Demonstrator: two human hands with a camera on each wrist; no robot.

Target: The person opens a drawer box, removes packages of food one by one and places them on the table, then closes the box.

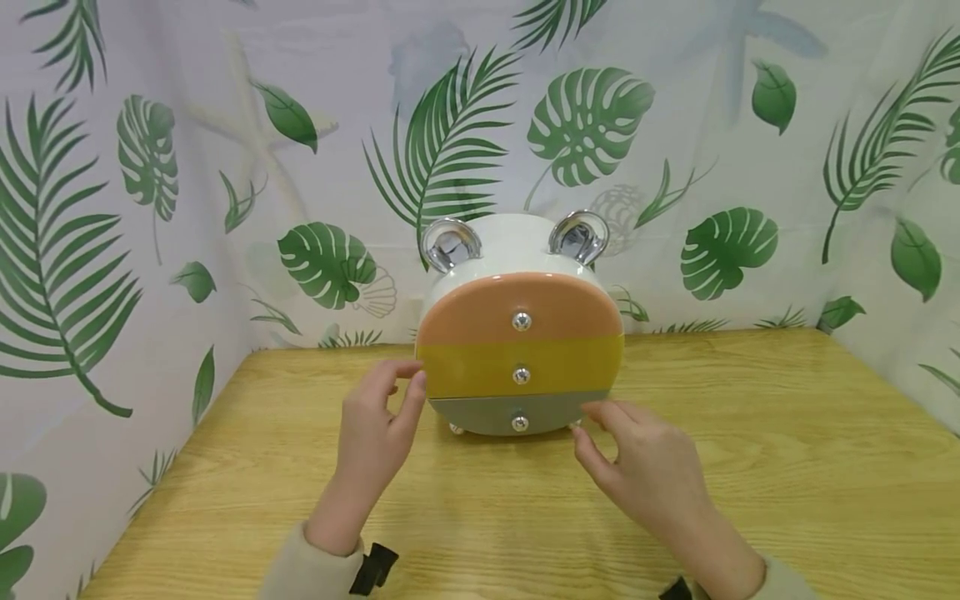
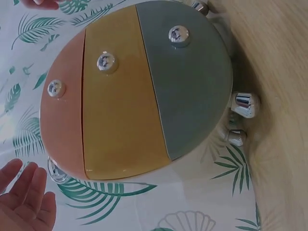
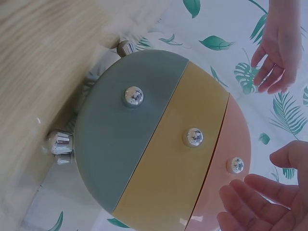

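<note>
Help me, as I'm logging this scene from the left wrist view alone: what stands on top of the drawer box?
Observer: Two silver ear-shaped pieces on its white top, one towards each side.
Operator: Where does the right hand appear?
Observer: In the head view, the right hand shows by the right end of the grey-green drawer; contact is unclear.
Operator: Do any sleeves show?
Observer: Yes, low in the head view, a pale sleeve on each side.

Left hand [image 1: 375, 427], right hand [image 1: 651, 462] loosely curved
</note>
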